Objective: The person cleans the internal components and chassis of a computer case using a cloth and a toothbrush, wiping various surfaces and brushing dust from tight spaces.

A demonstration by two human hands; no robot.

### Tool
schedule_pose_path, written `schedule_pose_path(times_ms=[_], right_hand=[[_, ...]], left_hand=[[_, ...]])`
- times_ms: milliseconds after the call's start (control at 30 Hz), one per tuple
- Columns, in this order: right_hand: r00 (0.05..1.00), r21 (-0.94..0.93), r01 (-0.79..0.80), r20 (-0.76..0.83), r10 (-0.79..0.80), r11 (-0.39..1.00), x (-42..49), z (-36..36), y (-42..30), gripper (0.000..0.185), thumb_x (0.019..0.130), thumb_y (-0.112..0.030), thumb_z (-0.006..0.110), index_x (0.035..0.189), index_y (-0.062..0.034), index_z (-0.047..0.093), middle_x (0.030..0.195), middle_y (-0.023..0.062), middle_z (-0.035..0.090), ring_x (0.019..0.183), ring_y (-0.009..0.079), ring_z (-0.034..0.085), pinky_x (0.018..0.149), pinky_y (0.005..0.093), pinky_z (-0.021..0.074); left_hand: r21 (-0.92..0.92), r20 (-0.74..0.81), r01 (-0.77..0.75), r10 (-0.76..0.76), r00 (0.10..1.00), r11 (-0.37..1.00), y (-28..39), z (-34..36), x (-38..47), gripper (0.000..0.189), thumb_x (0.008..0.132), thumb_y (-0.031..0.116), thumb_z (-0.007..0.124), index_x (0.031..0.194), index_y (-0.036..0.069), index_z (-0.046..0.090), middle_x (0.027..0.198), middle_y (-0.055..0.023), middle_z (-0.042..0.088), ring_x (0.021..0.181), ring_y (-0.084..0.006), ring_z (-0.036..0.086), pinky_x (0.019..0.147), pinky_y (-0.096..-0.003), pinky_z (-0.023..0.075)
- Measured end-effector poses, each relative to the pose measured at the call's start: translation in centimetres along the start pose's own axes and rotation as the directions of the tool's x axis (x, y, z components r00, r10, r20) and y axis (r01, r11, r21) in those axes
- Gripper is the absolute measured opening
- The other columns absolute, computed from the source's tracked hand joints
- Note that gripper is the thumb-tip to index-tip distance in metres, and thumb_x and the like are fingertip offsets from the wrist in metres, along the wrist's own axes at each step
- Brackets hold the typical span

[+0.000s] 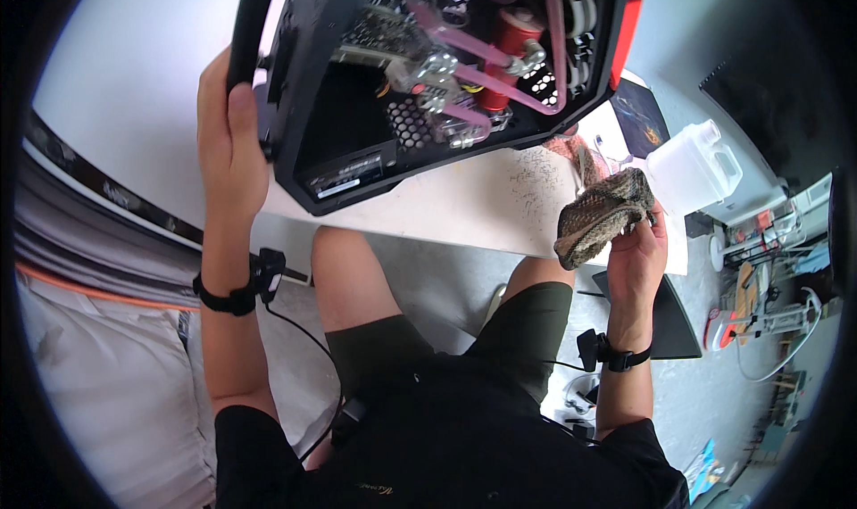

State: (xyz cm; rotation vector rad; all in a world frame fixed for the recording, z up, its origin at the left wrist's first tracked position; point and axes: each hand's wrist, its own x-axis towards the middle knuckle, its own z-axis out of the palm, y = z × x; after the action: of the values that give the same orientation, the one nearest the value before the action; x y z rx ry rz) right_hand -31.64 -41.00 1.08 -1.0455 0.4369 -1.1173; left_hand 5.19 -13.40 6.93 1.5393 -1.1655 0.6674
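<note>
My left hand (231,134) grips the edge of a black side panel (249,34) at the left of a computer case (348,181). Inside the case, pink coolant tubes (495,84) with silver fittings run around a red cylindrical reservoir (497,74). A power supply label with writing shows at the lower corner. My right hand (636,245) holds a crumpled, brown-grey patterned cloth (602,214) over the right part of the white table (455,208). The case's top lies beyond the picture's upper edge.
A translucent plastic jug (693,164) stands right of the cloth, with a dark printed mat (639,117) behind it. A reddish cloth (569,151) lies beside the case. Dark specks dot the tabletop. At the left is a bed (120,388); a dark flat panel (673,321) leans below the table.
</note>
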Motion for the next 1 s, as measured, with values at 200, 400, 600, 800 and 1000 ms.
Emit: schedule_pose_path(times_ms=[200,400,600,800,1000], right_hand=[[0.985,0.012,-0.009,-0.171,0.011,1.0,0.7,-2.6,-0.2,0.032,0.102,-0.001,0.043,0.133,-0.0015,0.052,0.126,0.0128,0.064,0.113,0.0231,0.065,0.099,0.0421,0.0538],[0.977,0.02,0.086,-0.198,-0.08,0.996,2.2,-5.2,-1.5,0.029,0.102,-0.002,0.045,0.13,-0.003,0.053,0.123,0.0113,0.065,0.11,0.0222,0.066,0.094,0.0411,0.0567],[0.956,0.045,0.108,-0.28,-0.092,0.993,2.0,-5.7,-1.9,0.027,0.1,0.002,0.046,0.126,-0.0016,0.053,0.117,0.0125,0.066,0.102,0.0228,0.069,0.086,0.0389,0.0609],[0.955,0.007,0.119,-0.275,-0.112,0.993,1.8,-7.0,-2.0,0.027,0.102,-0.002,0.047,0.127,-0.0035,0.054,0.119,0.0115,0.067,0.105,0.0222,0.068,0.089,0.039,0.0592],[0.966,-0.028,0.15,-0.211,-0.152,0.988,1.5,-5.1,-0.9,0.028,0.101,-0.002,0.046,0.128,-0.0027,0.055,0.118,0.0094,0.067,0.101,0.0187,0.069,0.085,0.0344,0.0587]], left_hand=[[0.052,0.005,0.119,-0.119,0.993,0.992,1.2,-0.7,0.1,0.038,0.112,0.025,0.037,0.136,-0.002,0.051,0.125,-0.0133,0.058,0.117,-0.0228,0.054,0.106,-0.0332,0.0373],[0.1,0.028,0.094,-0.097,0.995,0.991,3.2,-0.6,0.9,0.042,0.111,0.026,0.037,0.139,-0.004,0.048,0.134,-0.0173,0.054,0.126,-0.0275,0.051,0.11,-0.0381,0.0354],[0.382,-0.08,-0.215,0.264,0.961,0.899,8.8,0.3,1.8,0.033,0.102,0.01,0.051,0.133,-0.003,0.054,0.133,-0.0188,0.06,0.126,-0.0317,0.056,0.109,-0.0415,0.041],[-0.187,0.547,-0.702,0.667,0.507,0.687,19.1,5.5,3.3,0.024,0.089,0.007,0.06,0.11,0.0,0.067,0.111,-0.0149,0.07,0.105,-0.0292,0.068,0.091,-0.0424,0.0553],[-0.24,0.335,-0.971,0.938,-0.087,-0.005,30.6,9.1,3.7,0.017,0.093,0.014,0.058,0.104,0.005,0.068,0.107,-0.0125,0.069,0.099,-0.0289,0.068,0.089,-0.0423,0.0564]])
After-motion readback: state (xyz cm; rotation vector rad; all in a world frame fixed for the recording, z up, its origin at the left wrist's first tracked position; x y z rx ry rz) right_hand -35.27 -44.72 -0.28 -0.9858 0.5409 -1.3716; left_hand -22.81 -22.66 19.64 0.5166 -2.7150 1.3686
